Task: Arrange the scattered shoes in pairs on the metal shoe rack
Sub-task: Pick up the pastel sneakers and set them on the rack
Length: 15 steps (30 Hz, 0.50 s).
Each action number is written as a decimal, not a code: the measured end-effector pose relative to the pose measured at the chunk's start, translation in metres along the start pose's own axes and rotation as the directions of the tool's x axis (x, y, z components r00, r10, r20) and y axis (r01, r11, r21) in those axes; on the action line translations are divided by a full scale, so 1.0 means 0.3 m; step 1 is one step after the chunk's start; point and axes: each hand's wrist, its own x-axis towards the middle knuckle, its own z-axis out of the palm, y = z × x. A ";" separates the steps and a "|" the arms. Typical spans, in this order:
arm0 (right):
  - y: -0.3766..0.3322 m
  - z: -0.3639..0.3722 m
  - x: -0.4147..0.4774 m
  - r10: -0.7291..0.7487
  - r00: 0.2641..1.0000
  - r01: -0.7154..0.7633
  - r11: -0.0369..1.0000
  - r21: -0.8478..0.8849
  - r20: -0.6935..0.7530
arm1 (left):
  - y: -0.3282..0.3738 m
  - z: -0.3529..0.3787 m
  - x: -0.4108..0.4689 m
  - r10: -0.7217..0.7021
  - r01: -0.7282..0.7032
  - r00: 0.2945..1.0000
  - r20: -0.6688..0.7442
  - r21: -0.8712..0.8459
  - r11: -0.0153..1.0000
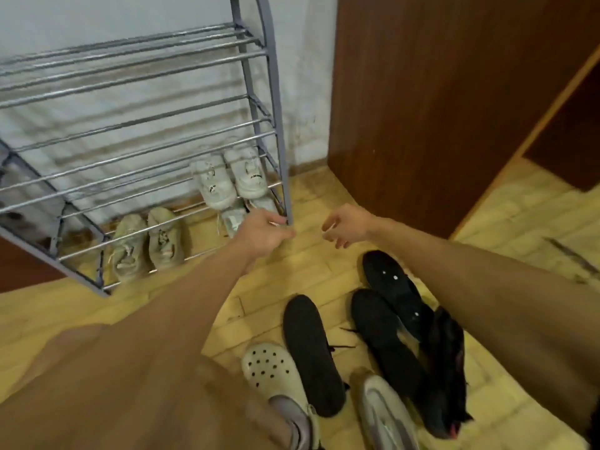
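The left hand (263,233) covers part of the pale shoes (242,216) low on the shoe rack (130,131), so I can't tell if its fingers touch one. The rack's left side and top run off the picture. The grey shoe (384,414) and the white clog (276,375) are cut off at the bottom. The black shoes (406,319) blur into one dark heap.

Pale wall (97,14), yellowish plank floor (519,222), dark wooden cabinet (438,92).
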 end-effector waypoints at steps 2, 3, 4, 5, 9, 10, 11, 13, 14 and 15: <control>0.069 0.018 -0.083 0.037 0.999 -0.037 0.999 0.025 0.011 | 0.005 0.087 -0.065 0.014 -0.013 0.997 0.080 -0.014 1.000; 0.111 0.034 -0.121 0.063 0.998 -0.064 0.997 0.053 0.009 | 0.004 0.134 -0.100 0.015 -0.015 0.993 0.120 -0.005 1.000; 0.155 0.051 -0.160 0.093 0.996 -0.093 0.991 0.092 0.005 | -0.001 0.183 -0.137 0.010 -0.010 0.989 0.145 0.000 1.000; 0.201 0.074 -0.197 0.127 0.992 -0.127 0.984 0.129 0.007 | -0.011 0.235 -0.173 0.000 0.001 0.987 0.158 -0.008 1.000; 0.399 0.201 -0.335 0.280 0.958 -0.285 0.894 0.345 0.065 | -0.073 0.435 -0.307 -0.081 0.101 0.975 0.209 -0.089 0.991; 0.449 0.238 -0.370 0.305 0.951 -0.297 0.881 0.367 0.038 | -0.086 0.470 -0.329 -0.062 0.072 0.967 0.247 -0.033 0.997; 0.496 0.276 -0.405 0.328 0.944 -0.311 0.871 0.380 0.020 | -0.096 0.494 -0.345 -0.023 0.014 0.954 0.297 0.033 0.999; 0.574 0.356 -0.472 0.379 0.925 -0.356 0.844 0.401 0.023 | -0.101 0.514 -0.371 0.047 -0.124 0.910 0.412 0.162 0.979; 0.609 0.398 -0.504 0.409 0.911 -0.389 0.827 0.406 0.040 | -0.103 0.517 -0.381 0.058 -0.184 0.881 0.470 0.226 0.957; 0.640 0.441 -0.534 0.440 0.896 -0.426 0.807 0.408 0.066 | -0.110 0.518 -0.389 0.049 -0.230 0.852 0.521 0.289 0.929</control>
